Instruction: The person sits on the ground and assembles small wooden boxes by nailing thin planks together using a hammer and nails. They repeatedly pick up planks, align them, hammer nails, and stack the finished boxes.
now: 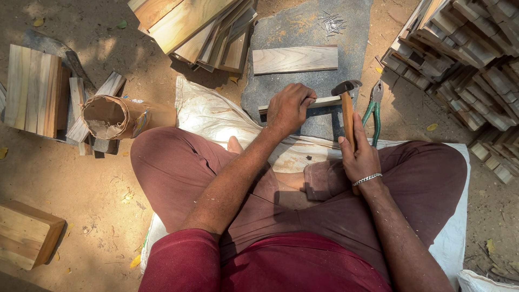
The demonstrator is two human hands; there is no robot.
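Wooden strip (pixel 324 103) is pinned on the stone slab (pixel 303 27) by clenched left hand (pixel 289 108); hammer (pixel 347 116), gripped by right hand (pixel 359 159), is best swung squarely.

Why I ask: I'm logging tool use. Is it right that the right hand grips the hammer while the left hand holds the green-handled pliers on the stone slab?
Not quite. In the head view the right hand grips the hammer, but the left hand holds a thin wooden strip on the stone slab; the green-handled pliers lie untouched.
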